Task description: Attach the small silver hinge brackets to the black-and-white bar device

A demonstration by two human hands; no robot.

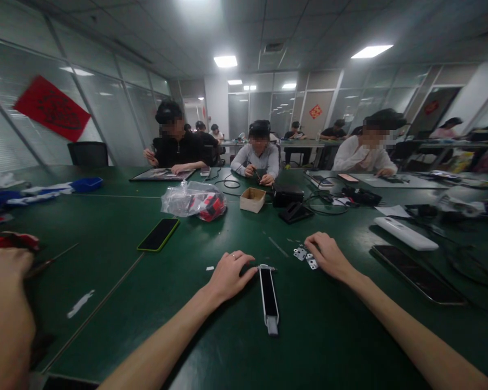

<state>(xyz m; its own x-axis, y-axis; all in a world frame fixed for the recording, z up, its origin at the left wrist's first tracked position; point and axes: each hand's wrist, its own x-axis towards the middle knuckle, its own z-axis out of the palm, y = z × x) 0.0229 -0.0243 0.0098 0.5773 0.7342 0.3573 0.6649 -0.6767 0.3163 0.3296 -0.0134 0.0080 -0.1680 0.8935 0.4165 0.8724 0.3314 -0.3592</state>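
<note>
My left hand (231, 273) rests on the green table with its fingers spread. Its thumb and index fingertips are beside the far end of a narrow device (269, 292), which has a black strip, a pale frame and a grey tab at the near end. Whether they touch it is unclear. To the right, my right hand (327, 253) reaches down with bent, parted fingers over small silver metal plates (299, 253). Some fingertips are hard to make out there. A small white scrap (210, 268) lies left of my left hand.
At the left edge is another person's hand (6, 287), near a thin-shafted tool (51, 261). A green-edged phone (158, 235), plastic bag (193, 200) and small box (252, 200) lie ahead. A dark phone (417, 273), white case (405, 233) and cables are right. Several people sit opposite.
</note>
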